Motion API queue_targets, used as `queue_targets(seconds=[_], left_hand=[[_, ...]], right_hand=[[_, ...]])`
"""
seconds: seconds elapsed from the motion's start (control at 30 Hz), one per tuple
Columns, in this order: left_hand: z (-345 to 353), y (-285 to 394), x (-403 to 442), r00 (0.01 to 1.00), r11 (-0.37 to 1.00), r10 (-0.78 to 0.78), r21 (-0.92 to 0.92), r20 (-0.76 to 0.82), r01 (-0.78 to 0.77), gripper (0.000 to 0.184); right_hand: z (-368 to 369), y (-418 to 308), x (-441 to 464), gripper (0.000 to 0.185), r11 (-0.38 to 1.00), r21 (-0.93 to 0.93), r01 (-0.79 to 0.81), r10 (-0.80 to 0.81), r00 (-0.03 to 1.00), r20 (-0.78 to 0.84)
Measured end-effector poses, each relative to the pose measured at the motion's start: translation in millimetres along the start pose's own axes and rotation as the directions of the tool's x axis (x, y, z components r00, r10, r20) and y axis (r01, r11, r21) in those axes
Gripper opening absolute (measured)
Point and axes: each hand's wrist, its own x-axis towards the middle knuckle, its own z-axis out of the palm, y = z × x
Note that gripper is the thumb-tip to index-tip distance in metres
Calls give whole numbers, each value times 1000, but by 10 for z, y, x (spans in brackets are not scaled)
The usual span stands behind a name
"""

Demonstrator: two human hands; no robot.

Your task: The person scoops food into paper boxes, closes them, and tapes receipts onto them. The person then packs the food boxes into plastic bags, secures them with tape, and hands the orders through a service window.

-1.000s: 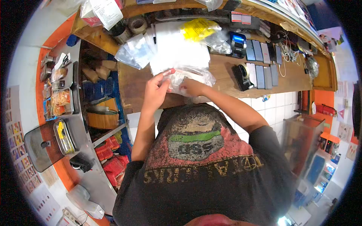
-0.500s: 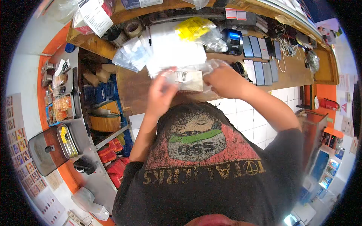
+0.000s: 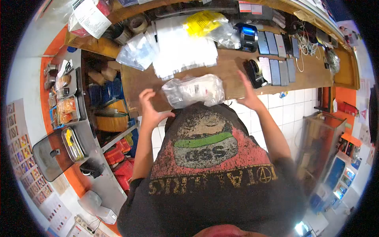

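A package in clear plastic wrap [image 3: 194, 90], with a printed label showing through, lies at the front edge of the wooden table [image 3: 233, 65]. My left hand [image 3: 150, 109] is off to its left, fingers apart and slightly curled, holding nothing. On the other side, my right hand [image 3: 249, 94] is raised with fingers stretched and thumb apart, also free of the package. Behind the package are a stack of white sheets or bags [image 3: 183, 55], clear plastic bags [image 3: 139, 51] and a yellow plastic bag [image 3: 204, 23].
A tape dispenser [image 3: 256, 73] stands right of my right hand. Rows of phones [image 3: 274, 71], a black label printer [image 3: 248, 36] and tangled white cables [image 3: 306, 43] lie farther right. Left of the table is a side counter with trays [image 3: 71, 94].
Both hands have let go of the package and moved apart, left hand leftward, right hand rightward. The package now rests on the table, its plastic spread around it.
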Motion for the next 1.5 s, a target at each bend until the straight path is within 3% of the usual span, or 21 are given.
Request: queue_targets(seconds=[0.07,0.23,0.3,0.33,0.37,0.47,0.53,0.57,0.6,0.67,0.73,0.8,0.83,0.9,0.93,0.97,1.03,1.1,1.23,1.3,1.5], left_hand=[[442,-74,86,995,994,-66,-87,71,72,104],[1376,-210,431,965,980,157,-151,211,-127,86],[1506,-263,493,961,980,197,-70,194,-187,82],[1504,-213,480,996,892,69,-451,57,-36,80],[1491,-171,439,994,633,-106,-772,-12,59,79],[1580,-165,377,983,907,8,-416,183,70,83],[1913,-434,333,935,978,112,-204,337,-44,77],[2076,-574,314,918,976,116,-214,379,-35,70],[2094,-607,401,931,947,158,-316,329,-50,66],[1907,-261,567,970,519,209,-855,126,-1,59],[1905,-239,502,962,532,173,-842,211,89,52],[1960,-363,444,935,552,105,-802,337,227,43],[2014,-456,422,922,556,84,-785,379,272,40],[2270,-792,357,887,954,-29,-252,460,162,35],[2107,-650,423,900,991,24,-127,435,35,43],[1927,-488,499,910,996,77,8,407,-88,51],[1848,-441,632,790,990,-88,-35,607,137,52],[1823,-382,599,824,977,-171,-13,540,212,53],[1993,-579,544,891,814,-64,-492,449,307,52],[1852,-413,596,867,915,-92,-301,489,267,41],[1966,-595,485,889,967,-44,-204,455,152,48]], right_hand=[[377,-35,116,119,998,-17,-63,64,995,70],[1146,-184,809,83,924,-71,377,-376,926,18],[1040,-463,993,60,978,180,-102,97,995,34],[1125,-255,1076,53,844,364,-393,349,919,182],[1191,-41,1058,53,844,365,-393,351,919,179],[1258,-174,972,48,860,361,-361,325,932,157],[1529,-231,1010,46,980,-117,162,-163,987,2],[1398,-567,958,44,991,5,132,-132,989,60],[1306,-626,926,45,994,44,102,-108,976,189],[960,-697,923,46,995,71,67,-85,948,307],[429,-838,913,44,993,-64,96,-58,896,441],[-5,-704,1141,37,953,70,-296,258,908,330],[-120,-316,1271,31,956,-67,-285,290,952,97],[-333,294,1531,21,917,-145,-373,291,871,-396],[-485,493,1660,20,910,-251,-330,168,846,-506],[-577,750,1823,21,909,-203,-363,211,822,-528],[-660,1071,2105,18,843,-441,-308,14,832,-555],[-683,1298,2296,16,767,-580,-275,-76,858,-508],[-665,1151,2501,9,483,-808,-337,-86,900,-426],[-608,1223,2565,10,484,-811,-328,-62,912,-406],[-592,1226,2604,13,443,-835,-326,-85,912,-401]])
